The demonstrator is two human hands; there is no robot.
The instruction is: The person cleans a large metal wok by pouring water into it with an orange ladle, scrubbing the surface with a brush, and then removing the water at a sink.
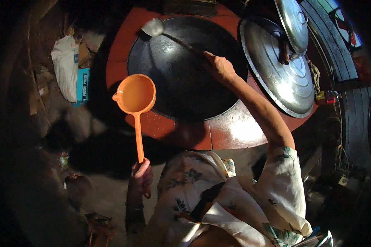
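A large dark wok is set into a red-tiled stove top. My left hand grips the long handle of an orange plastic ladle, whose spouted bowl holds cloudy liquid and is over the stove's left edge. My right hand, above the wok's right part, grips the dark handle of a spatula. The spatula's pale metal head lies at the wok's upper left rim. Part of its handle is lost in shadow.
A large round metal lid lies at the stove's right, with a smaller metal lid on its upper part. A bottle is beyond them. To the left, lower down, are a white sack and a blue box.
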